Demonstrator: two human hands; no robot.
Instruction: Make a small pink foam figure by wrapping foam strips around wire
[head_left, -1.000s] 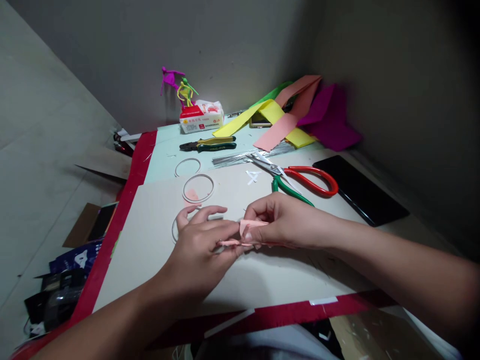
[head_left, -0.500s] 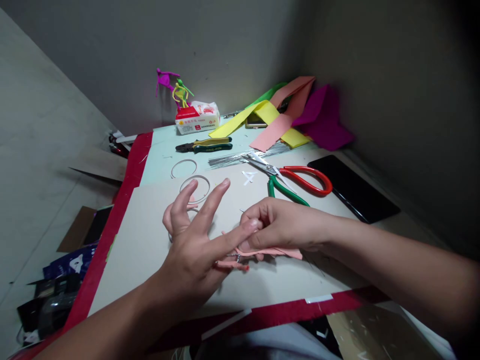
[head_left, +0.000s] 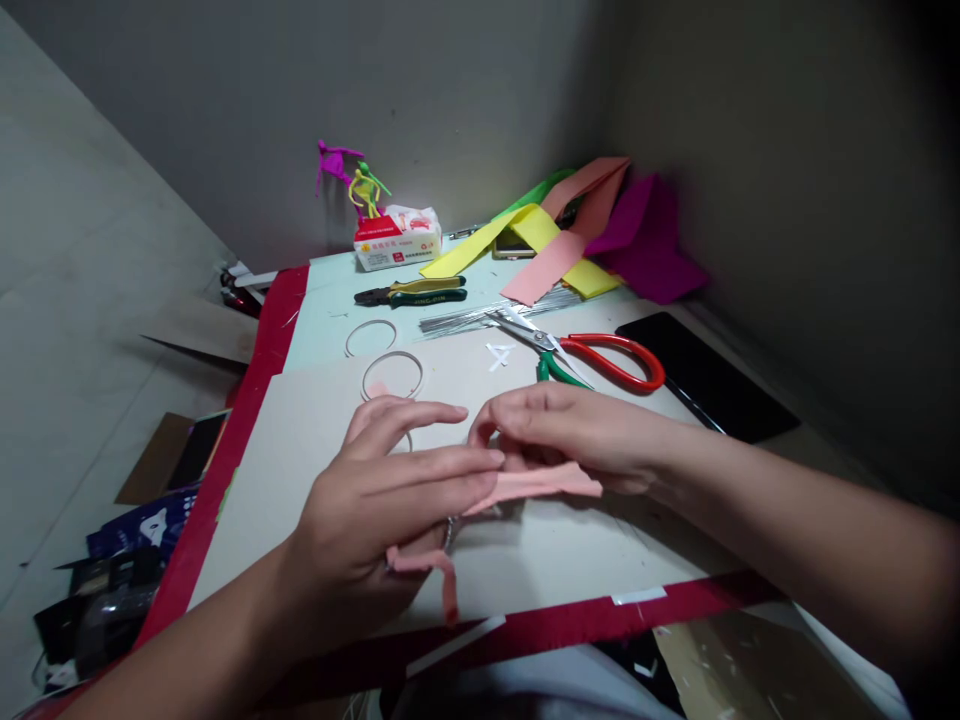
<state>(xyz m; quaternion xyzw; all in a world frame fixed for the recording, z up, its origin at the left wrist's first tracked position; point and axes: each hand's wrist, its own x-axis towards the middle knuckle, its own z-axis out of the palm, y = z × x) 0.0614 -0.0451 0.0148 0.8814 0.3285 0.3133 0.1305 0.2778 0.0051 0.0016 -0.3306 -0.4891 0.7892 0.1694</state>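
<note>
My left hand (head_left: 390,490), palm down, presses its fingers on the near end of a pink crepe paper strip (head_left: 551,483). From under this hand a thin pink paper-wrapped wire limb (head_left: 427,562) bends downward, with twisted bare wire (head_left: 450,533) beside it; whatever else lies in the palm is hidden. My right hand (head_left: 570,425) is curled closed at the strip's upper edge, its fingertips partly hidden behind the strip and close to my left fingertips. Metal rings (head_left: 392,375) lie just beyond my left hand.
Red-handled scissors (head_left: 615,360), a green-handled tool (head_left: 559,372) and a black phone (head_left: 712,380) lie beyond my right hand. Farther back are combination pliers (head_left: 411,291), wires (head_left: 465,320), yellow paper (head_left: 480,245), purple paper (head_left: 649,245) and a small box (head_left: 397,248) beside little wrapped figures (head_left: 364,190).
My left fingers, spread and raised before, have come down onto the pink strip. The wrapped limb has shifted left and now hangs lower. My right hand has turned slightly, and the strip shows flatter and wider.
</note>
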